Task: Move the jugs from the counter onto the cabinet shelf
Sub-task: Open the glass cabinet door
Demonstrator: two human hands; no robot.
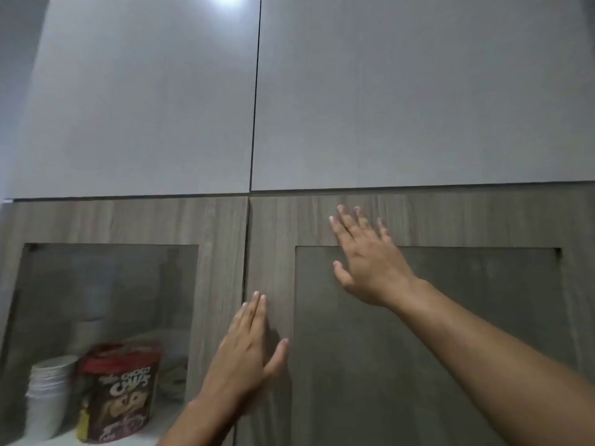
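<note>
At the lower left of the frame, a wood-grain cabinet door (128, 220) has a smoky glass pane (106, 284) set in a rectangular frame. Behind the glass, on a pale shelf (64, 441), stands a stack of white ribbed paper cups (48, 400), and just to its right a rounded brown and red pouch (124, 394) printed with "Choco Chips". Dim, blurred shapes sit farther back. Lower centre, the left hand (244, 358) lies open and flat, fingers together, against the wooden stile of the right cabinet door (450, 217), just beside the dark seam between the two doors. Right of centre, the right hand (367, 265) is open too, fingers spread, palm pressed over the door's upper rail and the top edge of its darker inset panel (450, 349); a bare forearm runs to the lower right corner. Smooth matte grey upper doors (386, 91) fill the top half. No jugs can be seen; both doors look shut.
</note>
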